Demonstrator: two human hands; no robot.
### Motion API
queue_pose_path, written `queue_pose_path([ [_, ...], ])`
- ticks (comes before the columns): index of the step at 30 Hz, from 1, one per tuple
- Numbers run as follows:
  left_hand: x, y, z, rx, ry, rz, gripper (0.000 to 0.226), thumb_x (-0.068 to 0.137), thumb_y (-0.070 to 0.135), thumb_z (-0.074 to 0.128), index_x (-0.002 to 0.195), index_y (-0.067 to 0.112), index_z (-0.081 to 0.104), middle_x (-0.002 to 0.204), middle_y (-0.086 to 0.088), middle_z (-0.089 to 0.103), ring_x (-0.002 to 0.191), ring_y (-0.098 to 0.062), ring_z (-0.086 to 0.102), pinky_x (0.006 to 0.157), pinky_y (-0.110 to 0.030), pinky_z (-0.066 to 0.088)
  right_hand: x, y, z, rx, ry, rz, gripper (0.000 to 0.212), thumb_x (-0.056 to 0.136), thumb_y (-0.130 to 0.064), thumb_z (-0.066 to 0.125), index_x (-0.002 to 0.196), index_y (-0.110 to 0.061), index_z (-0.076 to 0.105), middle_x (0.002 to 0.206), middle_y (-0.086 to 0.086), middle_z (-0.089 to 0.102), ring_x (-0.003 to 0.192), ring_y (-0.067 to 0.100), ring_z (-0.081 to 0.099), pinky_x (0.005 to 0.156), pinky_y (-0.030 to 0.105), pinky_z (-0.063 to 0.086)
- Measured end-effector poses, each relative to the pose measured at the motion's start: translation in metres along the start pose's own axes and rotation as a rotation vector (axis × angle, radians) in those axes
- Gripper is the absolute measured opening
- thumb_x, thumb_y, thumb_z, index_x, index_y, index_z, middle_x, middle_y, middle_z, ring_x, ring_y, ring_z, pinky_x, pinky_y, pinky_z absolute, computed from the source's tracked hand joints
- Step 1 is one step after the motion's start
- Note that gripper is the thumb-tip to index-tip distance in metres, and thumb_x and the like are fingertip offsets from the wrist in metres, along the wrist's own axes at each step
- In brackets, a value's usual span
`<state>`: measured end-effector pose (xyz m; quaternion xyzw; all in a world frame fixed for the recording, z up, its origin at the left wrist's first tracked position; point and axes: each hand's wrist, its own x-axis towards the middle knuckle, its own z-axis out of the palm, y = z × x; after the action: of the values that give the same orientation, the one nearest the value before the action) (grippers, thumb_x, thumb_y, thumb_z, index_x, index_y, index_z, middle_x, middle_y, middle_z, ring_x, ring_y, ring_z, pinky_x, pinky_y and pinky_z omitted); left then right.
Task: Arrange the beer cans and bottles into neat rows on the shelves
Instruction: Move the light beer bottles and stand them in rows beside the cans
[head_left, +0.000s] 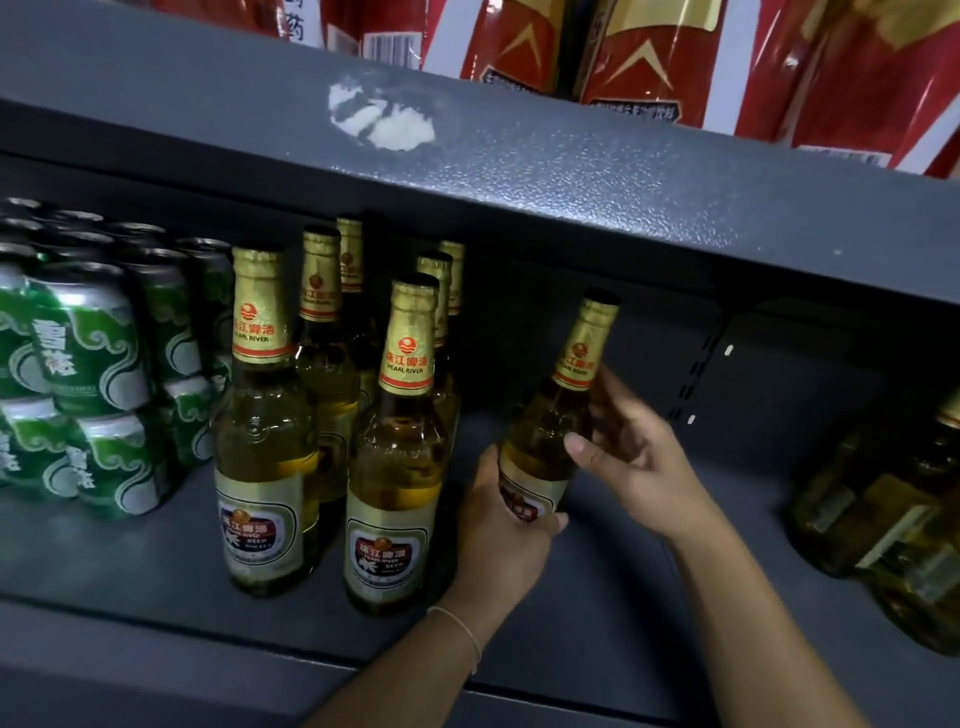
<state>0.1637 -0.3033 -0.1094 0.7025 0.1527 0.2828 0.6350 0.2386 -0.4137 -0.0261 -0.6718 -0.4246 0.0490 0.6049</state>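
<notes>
A Pearl River beer bottle (558, 410) with a gold foil neck leans to the right over the grey shelf (649, 587). My left hand (501, 540) grips its lower label and base. My right hand (631, 457) wraps its shoulder from the right. To its left stand two rows of matching bottles, the front ones being a left bottle (262, 431) and a right bottle (397, 457), with several more behind them. Green beer cans (88, 374) are stacked in two layers at the far left.
The upper shelf's thick grey edge (519, 171) overhangs the bottle tops, with red packages (649, 52) above. More amber bottles (893, 514) lie or lean at the far right. A slotted upright (698, 364) divides the back wall.
</notes>
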Motion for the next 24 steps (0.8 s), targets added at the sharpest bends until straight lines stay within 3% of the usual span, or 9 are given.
queue_pose_path([
  [4, 0.009, -0.004, 0.007, -0.018, 0.093, -0.037, 0.076, 0.066, 0.008, 0.085, 0.123, 0.039, 0.045, 0.114, 0.012, 0.062, 0.103, -0.004, 0.061, 0.090, -0.026, 0.053, 0.009, 0.010, 0.005, -0.010, -0.013, 0.014, 0.071, 0.084, -0.011, 0.072, 0.146, -0.019, 0.038, 0.130, -0.003, 0.065, 0.123, 0.016, 0.060, 0.099, 0.029, 0.051],
  [9, 0.026, -0.009, 0.014, -0.009, 0.190, -0.053, 0.070, 0.059, 0.012, 0.087, 0.113, 0.040, 0.052, 0.107, 0.011, 0.065, 0.098, -0.005, 0.064, 0.084, -0.030, 0.057, 0.022, 0.025, 0.016, -0.008, 0.012, 0.072, 0.086, 0.066, -0.011, 0.084, 0.141, -0.024, 0.044, 0.114, -0.010, 0.072, 0.109, 0.010, 0.068, 0.085, 0.021, 0.055],
  [13, 0.037, -0.016, 0.020, 0.086, 0.270, -0.022, 0.076, 0.053, 0.029, 0.086, 0.117, 0.038, 0.046, 0.112, 0.007, 0.060, 0.102, -0.012, 0.062, 0.087, -0.036, 0.056, 0.025, 0.036, 0.019, -0.065, 0.021, 0.079, 0.088, 0.072, -0.013, 0.085, 0.147, -0.025, 0.040, 0.122, -0.004, 0.068, 0.112, 0.009, 0.066, 0.089, 0.027, 0.056],
  [17, 0.044, -0.015, 0.022, 0.214, 0.299, 0.018, 0.080, 0.059, 0.029, 0.086, 0.125, 0.025, 0.041, 0.117, 0.002, 0.051, 0.108, -0.019, 0.056, 0.093, -0.041, 0.051, 0.030, 0.041, 0.021, -0.101, 0.108, 0.113, 0.080, 0.077, -0.012, 0.082, 0.145, -0.024, 0.041, 0.116, -0.007, 0.068, 0.097, -0.007, 0.066, 0.072, 0.012, 0.053],
  [20, 0.045, -0.022, 0.022, 0.265, 0.247, -0.021, 0.091, 0.067, 0.025, 0.084, 0.142, 0.019, 0.033, 0.133, -0.003, 0.045, 0.123, -0.020, 0.049, 0.103, -0.040, 0.045, 0.034, 0.049, 0.022, -0.126, 0.138, 0.165, 0.067, 0.078, -0.016, 0.081, 0.138, -0.018, 0.050, 0.106, -0.010, 0.070, 0.085, -0.009, 0.067, 0.065, 0.011, 0.052],
  [24, 0.045, -0.033, 0.021, 0.323, 0.227, -0.052, 0.080, 0.074, 0.026, 0.078, 0.141, 0.014, 0.036, 0.134, -0.005, 0.047, 0.123, -0.021, 0.050, 0.103, -0.039, 0.045, 0.038, 0.057, 0.024, -0.175, 0.172, 0.153, 0.066, 0.079, -0.025, 0.081, 0.138, -0.022, 0.050, 0.112, -0.009, 0.070, 0.097, -0.002, 0.068, 0.079, 0.020, 0.057],
])
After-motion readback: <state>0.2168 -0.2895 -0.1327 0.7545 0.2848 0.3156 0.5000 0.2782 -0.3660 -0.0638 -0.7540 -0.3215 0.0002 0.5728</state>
